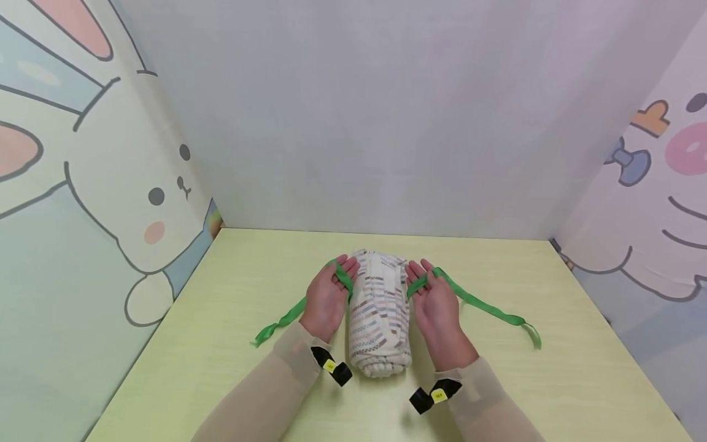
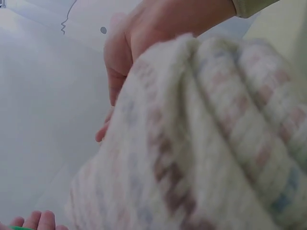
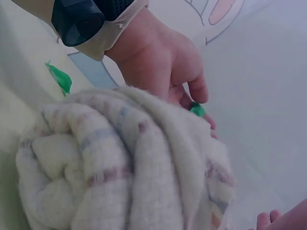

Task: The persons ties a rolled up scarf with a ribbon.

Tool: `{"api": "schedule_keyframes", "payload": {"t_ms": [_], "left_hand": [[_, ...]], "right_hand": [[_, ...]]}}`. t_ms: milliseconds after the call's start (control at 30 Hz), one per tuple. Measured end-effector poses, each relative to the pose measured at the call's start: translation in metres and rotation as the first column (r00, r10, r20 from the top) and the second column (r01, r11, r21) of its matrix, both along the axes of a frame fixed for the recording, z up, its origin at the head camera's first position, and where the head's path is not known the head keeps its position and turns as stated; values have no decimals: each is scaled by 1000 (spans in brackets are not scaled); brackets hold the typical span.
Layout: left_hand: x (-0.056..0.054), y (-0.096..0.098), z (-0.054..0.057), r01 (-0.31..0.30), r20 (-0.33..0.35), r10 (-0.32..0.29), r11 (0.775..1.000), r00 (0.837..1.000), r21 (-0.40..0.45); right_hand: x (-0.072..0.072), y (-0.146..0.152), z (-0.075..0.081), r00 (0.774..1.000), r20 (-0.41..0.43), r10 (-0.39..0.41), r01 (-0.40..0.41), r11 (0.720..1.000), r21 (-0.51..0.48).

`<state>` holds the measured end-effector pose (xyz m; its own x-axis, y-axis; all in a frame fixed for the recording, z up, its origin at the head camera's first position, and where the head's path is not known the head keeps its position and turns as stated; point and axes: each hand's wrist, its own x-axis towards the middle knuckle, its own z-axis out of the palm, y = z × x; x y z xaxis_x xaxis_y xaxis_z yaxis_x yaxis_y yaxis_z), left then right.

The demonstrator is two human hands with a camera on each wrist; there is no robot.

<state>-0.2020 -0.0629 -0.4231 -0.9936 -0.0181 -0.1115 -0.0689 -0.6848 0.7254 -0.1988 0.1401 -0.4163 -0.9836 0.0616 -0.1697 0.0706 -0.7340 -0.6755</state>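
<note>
A rolled white towel (image 1: 381, 313) with rows of small coloured dashes lies lengthwise on the table, its coiled end (image 3: 57, 163) large in the right wrist view. Green ribbon (image 1: 486, 305) comes out on both sides of the roll; any part underneath is hidden. On the roll's left side, my left hand (image 1: 324, 302), palm up, pinches the ribbon between thumb and fingers. My right hand (image 1: 439, 310) mirrors it on the right, palm up, holding the other length. Loose tails trail outward across the table. In the left wrist view, the towel covers most of the right hand's (image 2: 148, 33) fingers.
The pale yellow-green table (image 1: 182, 380) meets a plain light curtain (image 1: 386, 123) at the back. Side panels carry a cartoon rabbit (image 1: 132, 184) on the left and another cartoon figure (image 1: 657, 202) on the right. Black wrist cameras (image 1: 422, 400) sit close to the towel's near end.
</note>
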Motion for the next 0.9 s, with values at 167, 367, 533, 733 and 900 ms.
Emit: {"api": "schedule_keyframes", "payload": {"t_ms": [167, 367, 533, 733, 900], "left_hand": [[-1, 3, 4, 9, -11, -9, 1000, 1000, 3], [-1, 7, 14, 31, -49, -33, 999, 998, -33], [-2, 11, 21, 77, -82, -84, 994, 993, -83], [-4, 20, 23, 91, -95, -114, 972, 989, -216], [-5, 26, 22, 104, -90, -138, 947, 986, -305]], "right_hand": [[-2, -4, 8, 1000, -18, 2, -3, 1000, -30], [-5, -13, 21, 999, -40, -6, 6, 1000, -4], [-8, -21, 29, 996, -92, 0, 4, 999, 40], [-6, -31, 26, 995, -97, 36, -20, 987, 161], [-1, -38, 19, 992, -106, 66, -40, 971, 235]]}}
